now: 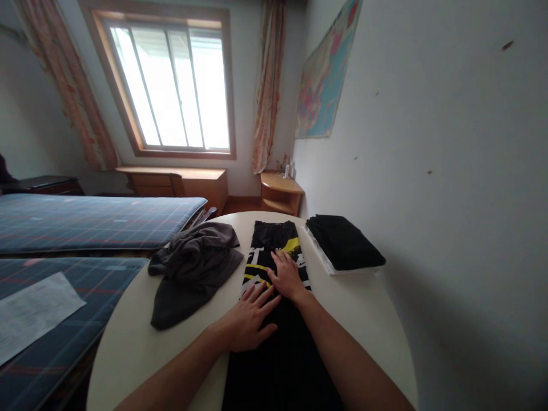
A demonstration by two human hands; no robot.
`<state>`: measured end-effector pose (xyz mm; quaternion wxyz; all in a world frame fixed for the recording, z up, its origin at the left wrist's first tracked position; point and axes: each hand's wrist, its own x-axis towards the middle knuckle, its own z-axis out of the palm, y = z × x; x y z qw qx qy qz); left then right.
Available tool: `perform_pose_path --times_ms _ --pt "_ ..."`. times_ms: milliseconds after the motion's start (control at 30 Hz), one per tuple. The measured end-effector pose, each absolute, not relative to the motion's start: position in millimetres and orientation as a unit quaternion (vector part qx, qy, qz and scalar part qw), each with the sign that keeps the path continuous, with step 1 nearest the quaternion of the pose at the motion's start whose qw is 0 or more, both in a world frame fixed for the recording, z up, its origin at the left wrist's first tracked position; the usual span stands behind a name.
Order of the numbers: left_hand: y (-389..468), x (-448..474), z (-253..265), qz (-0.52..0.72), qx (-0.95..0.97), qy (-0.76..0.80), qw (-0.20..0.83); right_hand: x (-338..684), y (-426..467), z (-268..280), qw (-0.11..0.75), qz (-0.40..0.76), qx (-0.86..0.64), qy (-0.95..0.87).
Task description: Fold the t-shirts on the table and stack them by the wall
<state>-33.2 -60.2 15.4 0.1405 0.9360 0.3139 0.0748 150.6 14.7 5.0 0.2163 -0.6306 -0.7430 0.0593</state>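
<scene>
A black T-shirt (278,359) with a white and yellow print lies in a long narrow fold down the middle of the white round table (124,337). My left hand (248,319) rests flat on its left side, fingers spread across the lower part of the print. Farther up, my right hand (286,275) lies open on the printed part, palm down. To the left is a crumpled dark grey garment (194,268). At the right sits a stack of folded black clothes (345,241) with a white layer at the bottom.
Beds with blue plaid mattresses (94,222) stand to the left, a printed paper (36,314) on the nearer one. A white wall (462,228) borders the table's right side. Beyond are a wooden desk (201,177) under the window and a corner shelf (280,184).
</scene>
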Motion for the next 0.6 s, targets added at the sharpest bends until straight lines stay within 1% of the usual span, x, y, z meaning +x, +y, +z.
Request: perform_pose_path --times_ms 133,333,500,600 --pt "-61.8 -32.3 20.1 0.059 0.935 0.319 0.142 149.9 14.0 4.4 0.2 0.062 -0.656 -0.725" --pt "-65.0 -31.1 22.6 0.046 0.935 0.317 0.154 154.4 12.6 7.3 0.184 0.06 -0.646 -0.738" --pt "-81.0 -28.9 29.4 0.031 0.927 0.316 0.199 160.8 7.1 17.9 0.181 0.07 -0.638 -0.745" --pt "-85.9 -29.5 37.7 0.047 0.923 0.313 0.219 165.4 3.8 24.1 0.179 0.089 -0.631 -0.749"
